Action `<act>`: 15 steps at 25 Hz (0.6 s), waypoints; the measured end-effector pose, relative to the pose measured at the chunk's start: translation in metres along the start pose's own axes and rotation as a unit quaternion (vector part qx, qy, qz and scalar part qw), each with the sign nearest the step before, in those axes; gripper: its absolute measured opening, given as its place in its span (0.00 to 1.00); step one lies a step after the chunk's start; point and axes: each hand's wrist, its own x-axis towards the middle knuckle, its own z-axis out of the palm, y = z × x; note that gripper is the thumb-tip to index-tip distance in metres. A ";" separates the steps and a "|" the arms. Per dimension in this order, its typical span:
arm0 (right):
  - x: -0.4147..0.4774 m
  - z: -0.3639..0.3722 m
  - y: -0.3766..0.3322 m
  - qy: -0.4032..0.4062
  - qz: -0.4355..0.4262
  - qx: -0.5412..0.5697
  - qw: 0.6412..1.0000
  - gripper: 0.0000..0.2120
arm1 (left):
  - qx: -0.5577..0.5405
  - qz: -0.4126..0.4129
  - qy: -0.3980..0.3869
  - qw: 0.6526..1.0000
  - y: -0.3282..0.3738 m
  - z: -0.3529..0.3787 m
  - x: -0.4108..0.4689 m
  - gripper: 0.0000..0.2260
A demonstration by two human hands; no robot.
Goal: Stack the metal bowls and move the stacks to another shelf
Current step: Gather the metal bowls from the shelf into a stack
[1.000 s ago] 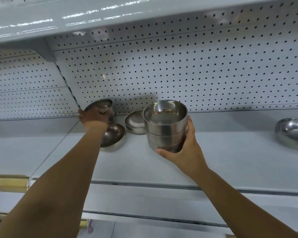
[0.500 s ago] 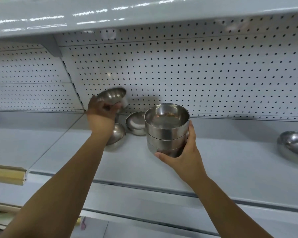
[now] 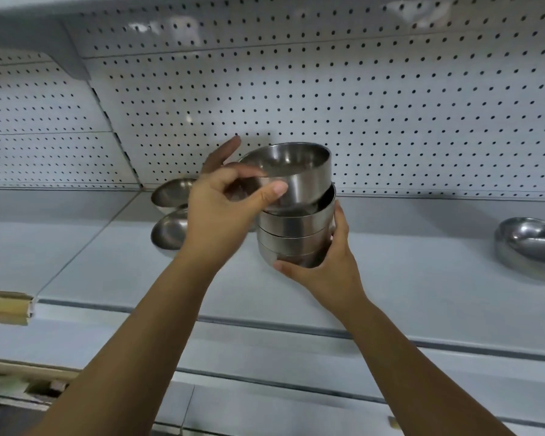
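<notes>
Metal bowl (image 3: 291, 173), stainless, tilted: its right edge is down in the mouth of the stack of bowls (image 3: 296, 237), its left edge is raised and not yet seated. The left hand (image 3: 224, 212) pinches it at the near-left rim, thumb on the outer wall, fingers over the lip. The right hand (image 3: 328, 272) cups the stack from below and from the right, apparently clear of the shelf (image 3: 422, 262). A rear loose bowl (image 3: 173, 191) and a front loose bowl (image 3: 169, 234) lie on the shelf to the left, and a far bowl (image 3: 532, 243) lies well apart at the right. Judgement: rigid, thin-walled, light singly, heavier stacked. Polished walls look slippery, so side pressure alone is doubtful. Not fragile, but it may jam if nested crooked. Best holds: rim pinch for a single bowl, palm under the base for the stack.
</notes>
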 end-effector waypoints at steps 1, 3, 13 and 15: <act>-0.001 0.000 0.000 -0.001 0.002 0.001 1.000 0.67 | 0.009 0.003 -0.004 1.000 -0.002 0.005 -0.005 0.10; -0.002 0.000 0.001 0.000 0.001 0.001 1.000 0.67 | 0.029 0.019 -0.004 0.999 -0.005 0.012 -0.011 0.10; 0.003 -0.002 0.004 0.002 0.031 0.017 0.999 0.62 | -0.088 -0.090 -0.061 0.990 -0.034 0.023 -0.017 0.38; 0.002 -0.005 0.004 -0.003 0.041 0.023 0.999 0.61 | -0.088 -0.094 -0.055 0.990 -0.036 0.020 -0.017 0.41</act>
